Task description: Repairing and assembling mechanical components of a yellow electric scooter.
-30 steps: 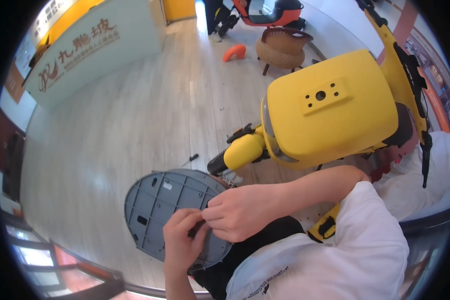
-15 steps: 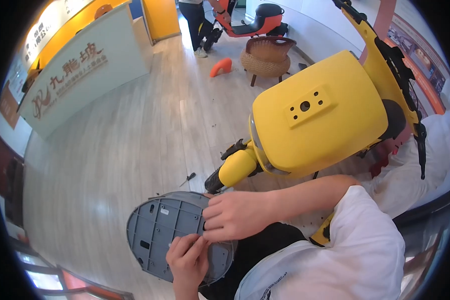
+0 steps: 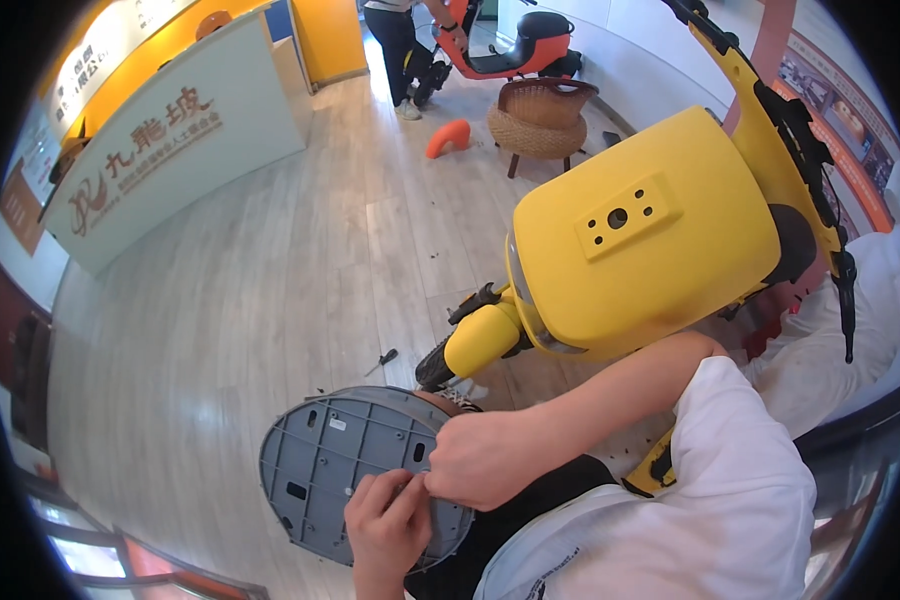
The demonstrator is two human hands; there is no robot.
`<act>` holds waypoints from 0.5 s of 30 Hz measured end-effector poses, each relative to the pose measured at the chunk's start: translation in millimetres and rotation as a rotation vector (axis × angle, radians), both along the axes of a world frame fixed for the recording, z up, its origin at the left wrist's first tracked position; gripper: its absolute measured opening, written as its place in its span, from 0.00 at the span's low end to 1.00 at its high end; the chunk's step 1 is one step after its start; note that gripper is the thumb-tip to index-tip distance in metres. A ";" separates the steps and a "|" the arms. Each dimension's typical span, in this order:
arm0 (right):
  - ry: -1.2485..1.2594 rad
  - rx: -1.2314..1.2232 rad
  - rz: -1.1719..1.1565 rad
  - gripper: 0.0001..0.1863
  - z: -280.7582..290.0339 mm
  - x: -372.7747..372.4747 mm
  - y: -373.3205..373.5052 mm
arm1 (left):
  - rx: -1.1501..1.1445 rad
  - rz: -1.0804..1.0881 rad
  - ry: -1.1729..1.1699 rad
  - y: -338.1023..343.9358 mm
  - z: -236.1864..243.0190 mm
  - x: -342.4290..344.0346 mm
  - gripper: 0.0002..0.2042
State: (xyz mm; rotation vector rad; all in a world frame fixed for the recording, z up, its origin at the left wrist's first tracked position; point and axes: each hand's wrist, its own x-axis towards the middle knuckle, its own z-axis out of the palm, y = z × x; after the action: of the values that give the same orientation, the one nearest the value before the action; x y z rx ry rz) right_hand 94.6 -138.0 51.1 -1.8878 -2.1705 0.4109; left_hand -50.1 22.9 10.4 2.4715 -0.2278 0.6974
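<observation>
A grey ribbed plastic panel (image 3: 320, 460) with slots and small bosses lies over my lap at the bottom centre. My left hand (image 3: 390, 520) is on its face, fingers curled and pinched. My right hand (image 3: 480, 460) reaches in from the right, curled, its fingertips meeting those of my left near the panel's right part. Whatever is between the fingers is too small and hidden to name. Just beyond the panel's top edge, a dark-handled screwdriver (image 3: 385, 360) lies on the wooden floor.
A yellow scooter (image 3: 650, 270) stands close in front at right. Behind it are a wicker chair (image 3: 535, 130), an orange curved part (image 3: 448, 138) and a person (image 3: 400, 55) beside a red scooter (image 3: 500, 60). A white counter (image 3: 170, 170) stands at left. Someone's white-clad body (image 3: 845, 330) is at far right.
My hands and the panel sit lower and slightly right in the picture than a second ago, along with the surroundings. My right fingers are now more tightly curled at the left fingertips.
</observation>
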 end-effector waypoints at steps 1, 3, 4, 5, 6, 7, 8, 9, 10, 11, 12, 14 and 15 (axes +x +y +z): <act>-0.003 0.001 0.001 0.15 -2.1 -4.1 0.5 | 0.002 -0.001 0.012 -0.1 -0.7 -1.4 0.13; 0.168 0.008 -0.169 0.12 -7.5 -12.7 0.0 | 0.002 -0.001 0.018 -1.4 -1.2 -1.4 0.13; 0.162 0.008 -0.169 0.12 -10.0 -15.5 -1.5 | -0.018 0.019 0.030 -1.7 -0.5 -0.8 0.13; 0.166 0.077 -0.203 0.15 -13.3 -17.3 -4.1 | -0.038 0.043 0.042 -2.6 0.1 -0.5 0.13; 0.171 0.146 -0.238 0.19 -16.5 -18.6 -6.6 | -0.038 0.046 0.037 -3.6 1.3 0.1 0.13; 0.165 0.147 -0.235 0.19 -20.7 -19.7 -8.7 | -0.036 0.041 0.039 -4.7 2.9 1.0 0.13; 0.170 0.181 -0.260 0.19 -25.7 -22.5 -10.4 | -0.034 0.032 0.044 -5.1 3.8 0.5 0.13; 0.174 0.215 -0.286 0.18 -28.6 -23.6 -12.5 | -0.033 0.029 0.042 -5.6 3.6 0.0 0.13; 0.172 0.217 -0.289 0.18 -29.5 -23.7 -15.3 | -0.054 0.025 0.047 -6.4 2.9 -0.8 0.13; 0.234 0.228 -0.309 0.18 -30.0 -22.8 -17.5 | -0.076 0.020 0.052 -6.3 2.5 -0.6 0.13; 0.297 0.239 -0.330 0.18 -29.8 -22.3 -18.8 | -0.074 0.017 0.050 -6.3 3.0 -1.1 0.13; 0.324 0.225 -0.322 0.18 -25.6 -16.1 -18.2 | -0.070 0.019 0.086 -7.5 3.7 -3.2 0.13; 0.355 0.208 -0.309 0.18 -23.3 -11.7 -16.9 | -0.074 0.019 0.092 -6.5 2.3 -3.2 0.13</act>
State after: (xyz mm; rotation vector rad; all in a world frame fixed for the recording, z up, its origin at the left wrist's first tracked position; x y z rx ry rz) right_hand 83.0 -154.9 27.8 -1.8306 -1.6006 0.4041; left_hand -53.3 16.4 12.6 2.4309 -0.1412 0.5879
